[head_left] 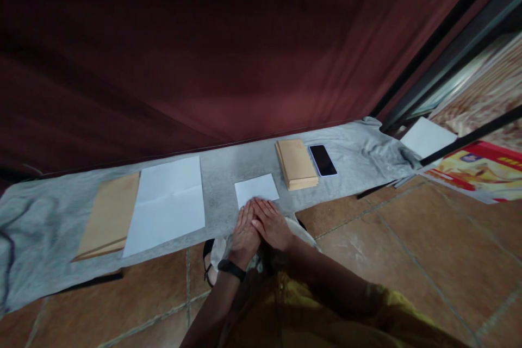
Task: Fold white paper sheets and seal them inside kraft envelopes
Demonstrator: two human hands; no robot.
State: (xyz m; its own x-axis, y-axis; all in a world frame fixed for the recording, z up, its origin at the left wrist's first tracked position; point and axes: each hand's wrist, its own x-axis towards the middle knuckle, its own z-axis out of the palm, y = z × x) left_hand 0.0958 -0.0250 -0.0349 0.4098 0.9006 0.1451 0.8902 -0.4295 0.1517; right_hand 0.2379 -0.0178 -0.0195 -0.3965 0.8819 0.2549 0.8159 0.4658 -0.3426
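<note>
A folded-looking white sheet of paper (256, 187) lies on the grey cloth near the front edge. My left hand (246, 232) rests flat on its near edge, fingers stretched out, with a dark band on the wrist. Beside it and touching it, my right hand (274, 225) also lies flat, its fingers extended over the paper's near edge. The hands cover that edge of the paper. To the right is a stack of brown envelopes (297, 162). Farther left lie larger white sheets (167, 201), partly over brown paper or envelopes (108, 215).
A narrow bench or table draped in grey cloth (220, 174) runs across the view. A smartphone (323, 160) lies right of the stack. Behind hangs a dark red curtain (228, 65). At the right are a metal frame and a colourful printed box or board (485, 171).
</note>
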